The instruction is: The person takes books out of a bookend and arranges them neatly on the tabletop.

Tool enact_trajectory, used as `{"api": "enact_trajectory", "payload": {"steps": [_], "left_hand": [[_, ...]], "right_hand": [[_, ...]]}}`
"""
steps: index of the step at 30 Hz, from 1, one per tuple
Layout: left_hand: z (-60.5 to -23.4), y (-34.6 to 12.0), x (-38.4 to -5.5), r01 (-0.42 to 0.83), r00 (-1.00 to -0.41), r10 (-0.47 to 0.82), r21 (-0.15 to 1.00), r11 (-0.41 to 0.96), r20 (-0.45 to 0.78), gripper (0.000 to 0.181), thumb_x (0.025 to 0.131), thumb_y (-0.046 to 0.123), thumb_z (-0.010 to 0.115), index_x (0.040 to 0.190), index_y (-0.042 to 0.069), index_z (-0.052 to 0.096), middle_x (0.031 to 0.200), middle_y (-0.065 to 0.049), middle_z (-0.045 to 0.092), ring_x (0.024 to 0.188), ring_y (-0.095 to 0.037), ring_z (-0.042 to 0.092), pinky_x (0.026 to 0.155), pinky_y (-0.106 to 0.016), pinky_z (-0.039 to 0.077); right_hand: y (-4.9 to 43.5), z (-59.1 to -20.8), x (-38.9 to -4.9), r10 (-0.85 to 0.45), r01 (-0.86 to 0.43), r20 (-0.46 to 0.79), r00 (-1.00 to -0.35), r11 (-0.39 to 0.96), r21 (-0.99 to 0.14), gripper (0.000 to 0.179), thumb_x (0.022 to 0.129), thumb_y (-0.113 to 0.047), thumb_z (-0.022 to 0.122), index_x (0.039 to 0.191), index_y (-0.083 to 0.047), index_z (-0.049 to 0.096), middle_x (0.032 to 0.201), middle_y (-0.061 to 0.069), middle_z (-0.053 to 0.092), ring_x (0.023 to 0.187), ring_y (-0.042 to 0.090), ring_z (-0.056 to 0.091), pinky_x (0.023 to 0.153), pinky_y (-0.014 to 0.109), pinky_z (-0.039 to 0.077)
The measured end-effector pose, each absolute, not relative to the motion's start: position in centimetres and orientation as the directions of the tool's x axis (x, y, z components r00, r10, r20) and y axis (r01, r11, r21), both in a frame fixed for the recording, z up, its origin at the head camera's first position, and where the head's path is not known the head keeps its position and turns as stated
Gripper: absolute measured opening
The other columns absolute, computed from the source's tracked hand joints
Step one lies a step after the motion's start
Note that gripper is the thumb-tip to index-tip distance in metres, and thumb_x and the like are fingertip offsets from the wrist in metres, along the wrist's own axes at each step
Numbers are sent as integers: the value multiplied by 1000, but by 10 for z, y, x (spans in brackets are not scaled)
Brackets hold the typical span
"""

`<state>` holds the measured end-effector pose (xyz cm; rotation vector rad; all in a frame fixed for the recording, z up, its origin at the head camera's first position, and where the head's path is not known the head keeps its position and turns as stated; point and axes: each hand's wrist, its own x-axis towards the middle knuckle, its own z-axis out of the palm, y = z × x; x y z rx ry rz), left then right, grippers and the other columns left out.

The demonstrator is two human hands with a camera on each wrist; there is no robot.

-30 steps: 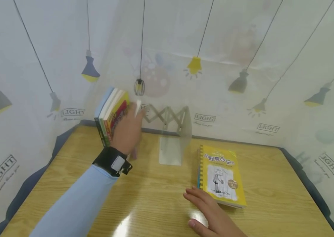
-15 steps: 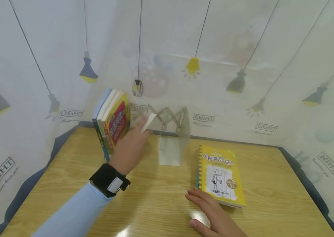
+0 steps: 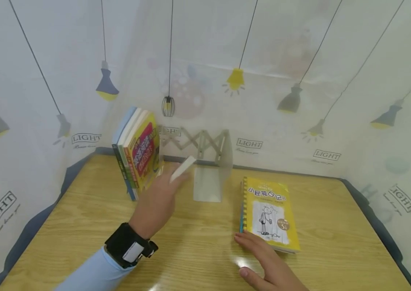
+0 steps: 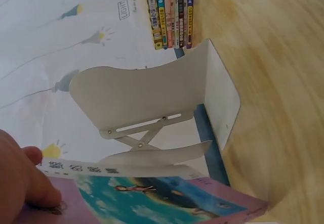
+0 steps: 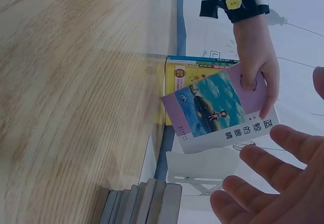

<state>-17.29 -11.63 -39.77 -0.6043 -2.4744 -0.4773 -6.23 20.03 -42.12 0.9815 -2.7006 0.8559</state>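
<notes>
My left hand (image 3: 154,208) grips a purple and white book (image 5: 248,100) by its upper edge, thumb on one cover. A blue sea picture shows on its front in the right wrist view, while the head view gives only its pale edge. Just behind it, several books (image 3: 138,153) stand leaning in a row, a yellow one nearest. To their right is a white metal expanding bookend (image 4: 144,92) with crossed slats. My right hand (image 3: 269,258) has its fingers spread and holds nothing, fingertips beside the near left corner of a yellow comic-style book (image 3: 271,214).
The yellow book tops a stack of books (image 4: 172,14) lying on the wooden table (image 3: 198,246). A pale curtain (image 3: 263,105) printed with hanging lamps surrounds the table's back and sides, with a dark blue band along its edge.
My left hand has drawn the purple and white book away from the standing row, toward me. The row's yellow cover is more exposed now. My right hand has hardly moved.
</notes>
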Motion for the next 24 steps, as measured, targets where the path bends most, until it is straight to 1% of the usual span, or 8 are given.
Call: {"api": "enact_trajectory", "payload": {"steps": [5, 8, 12, 14, 16, 19, 21, 24], "left_hand": [[-405, -126, -163, 515, -758, 299, 252, 819, 579, 76, 80, -17, 65, 143, 24, 54, 153, -10, 45, 122, -33, 59, 68, -32, 57], [-404, -131, -150, 534, -731, 314, 220, 817, 606, 69, 81, -15, 66, 140, 20, 58, 151, -13, 47, 121, -34, 60, 69, -33, 59], [-396, -135, -129, 607, -651, 369, 163, 778, 663, 55, 82, -13, 70, 129, 13, 65, 146, -16, 53, 116, -33, 64, 68, -35, 60], [-391, -136, -116, 658, -597, 402, 137, 741, 695, 47, 84, -12, 66, 125, 12, 68, 142, -17, 56, 112, -33, 66, 67, -36, 59], [-386, -135, -104, 716, -515, 425, 101, 691, 744, 36, 93, -7, 58, 121, 12, 70, 139, -17, 59, 109, -32, 68, 66, -36, 59], [-378, -128, -89, 795, -358, 448, 15, 607, 819, 30, 104, 5, 46, 117, 12, 72, 129, -18, 64, 100, -30, 71, 68, -36, 60], [-374, -123, -80, 833, -261, 464, -46, 552, 846, 32, 108, 12, 42, 116, 11, 73, 125, -19, 66, 93, -27, 72, 68, -33, 59], [-369, -118, -69, 879, -189, 533, -100, 466, 825, 30, 108, 16, 44, 117, 13, 72, 128, -18, 65, 92, -23, 72, 70, -28, 59]], "right_hand": [[199, -419, -59, -517, -599, 307, -799, 639, -483, 67, 93, -20, 70, 152, -31, 41, 153, -9, 44, 140, 22, 44, 107, 37, 45], [200, -414, -58, -489, -559, 279, -826, 655, -509, 64, 95, -23, 69, 151, -34, 41, 153, -12, 44, 141, 18, 44, 106, 40, 47], [201, -408, -59, -449, -495, 228, -864, 676, -546, 59, 97, -29, 66, 150, -38, 41, 152, -14, 45, 141, 14, 43, 106, 44, 47], [201, -408, -59, -437, -480, 219, -872, 681, -553, 57, 97, -32, 67, 148, -39, 42, 151, -14, 46, 140, 14, 44, 106, 43, 47], [201, -410, -59, -430, -481, 232, -873, 679, -555, 58, 96, -32, 68, 148, -39, 42, 149, -13, 48, 138, 13, 47, 106, 41, 48], [202, -412, -59, -422, -505, 281, -862, 661, -555, 64, 93, -28, 73, 149, -35, 42, 146, -8, 51, 132, 10, 50, 103, 32, 49], [202, -413, -60, -427, -542, 334, -840, 635, -551, 69, 92, -26, 75, 151, -29, 39, 147, -2, 49, 133, 9, 47, 106, 22, 44], [201, -415, -64, -428, -641, 486, -762, 610, -467, 68, 93, -33, 73, 151, -14, 41, 151, 11, 44, 142, 17, 39, 115, 16, 28]]}}
